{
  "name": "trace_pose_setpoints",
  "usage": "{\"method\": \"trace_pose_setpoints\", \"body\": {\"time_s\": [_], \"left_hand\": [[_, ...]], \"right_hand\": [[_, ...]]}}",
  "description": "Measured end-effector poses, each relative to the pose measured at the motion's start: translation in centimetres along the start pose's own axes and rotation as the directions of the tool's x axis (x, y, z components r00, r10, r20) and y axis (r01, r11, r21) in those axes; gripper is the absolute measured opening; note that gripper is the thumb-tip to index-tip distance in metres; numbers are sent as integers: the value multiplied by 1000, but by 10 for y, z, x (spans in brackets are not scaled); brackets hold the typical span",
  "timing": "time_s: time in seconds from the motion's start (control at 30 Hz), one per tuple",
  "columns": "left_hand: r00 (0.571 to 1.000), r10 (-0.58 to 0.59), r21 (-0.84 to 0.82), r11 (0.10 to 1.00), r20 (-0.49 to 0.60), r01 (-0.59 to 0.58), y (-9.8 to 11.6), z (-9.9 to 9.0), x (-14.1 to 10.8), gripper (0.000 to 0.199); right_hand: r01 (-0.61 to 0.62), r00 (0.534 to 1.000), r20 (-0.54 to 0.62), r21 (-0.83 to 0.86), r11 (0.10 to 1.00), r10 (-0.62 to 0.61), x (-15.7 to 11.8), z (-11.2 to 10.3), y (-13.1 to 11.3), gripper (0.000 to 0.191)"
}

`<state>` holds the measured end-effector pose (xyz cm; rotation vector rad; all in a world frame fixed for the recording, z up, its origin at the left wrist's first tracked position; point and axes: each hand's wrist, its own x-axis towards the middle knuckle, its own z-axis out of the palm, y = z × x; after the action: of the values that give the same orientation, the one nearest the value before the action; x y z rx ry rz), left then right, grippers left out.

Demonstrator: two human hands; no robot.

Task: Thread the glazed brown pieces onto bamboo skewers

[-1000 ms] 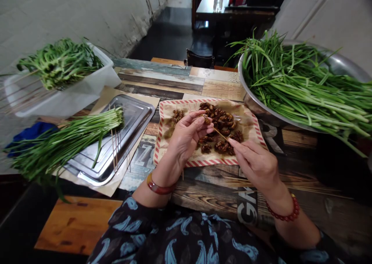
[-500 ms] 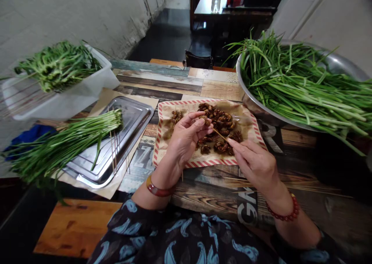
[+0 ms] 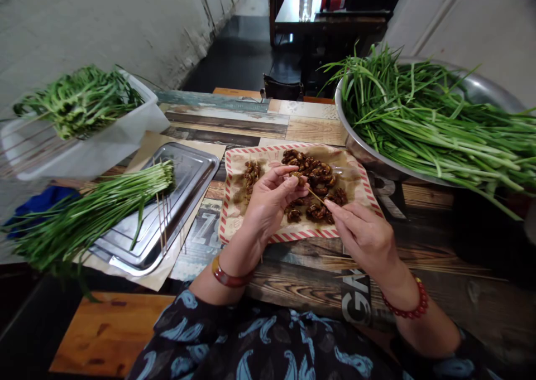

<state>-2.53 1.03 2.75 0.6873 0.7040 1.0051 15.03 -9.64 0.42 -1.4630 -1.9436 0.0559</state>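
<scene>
Partway through, by the look of it (clock directions are from the middle of the striped paper (image 3: 228,221), 12 pointing away from the person). Nearest in, on the desk (image 3: 301,290) around 4 o'clock, there's a batch of bare sticks (image 3: 335,261), so those seem unused. Then there's the stick (image 3: 317,196) being worked, with a brown piece (image 3: 297,176) at its far end; fingers hide whether the tip goes right through. At 10 o'clock a small brown cluster (image 3: 253,172) sits apart, possibly finished, but the left hand and forearm block too much to tell. The bigger brown heap (image 3: 310,168) at 12 to 1 looks loose, so plenty seems left.

Hands: the right hand (image 3: 365,228), at 4, has its fingers pinched narrow on the stick's near end. The left hand (image 3: 270,196), at 9, has thumb and fingertips in a small pinch around the brown piece, above the paper. Neither touches the steel bowl (image 3: 486,87) of greens (image 3: 419,123) out at 2.
</scene>
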Motion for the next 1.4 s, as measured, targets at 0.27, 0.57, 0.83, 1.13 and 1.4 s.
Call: {"method": "trace_pose_setpoints", "body": {"time_s": [0.27,0.57,0.83,1.13,1.4], "left_hand": [[1000,-11,8,1000,-3,11,-1,1,-1,30],[999,41,80,996,-1,-41,-9,7,-7,27],[1000,-5,26,1000,11,5,-1,6,-8,50],[994,-74,-23,997,82,76,1,3,-9,33],[990,-47,-51,997,135,54,3,4,-12,30]], "right_hand": [[8,999,-36,-33,999,-9,1,3,-4,38],[7,996,-89,-39,999,-10,3,6,-10,35],[-23,993,-113,14,1000,25,2,11,-13,32],[2,992,-123,-57,998,-9,-1,13,-11,32],[13,989,-147,30,999,-8,4,12,-17,31]]}}
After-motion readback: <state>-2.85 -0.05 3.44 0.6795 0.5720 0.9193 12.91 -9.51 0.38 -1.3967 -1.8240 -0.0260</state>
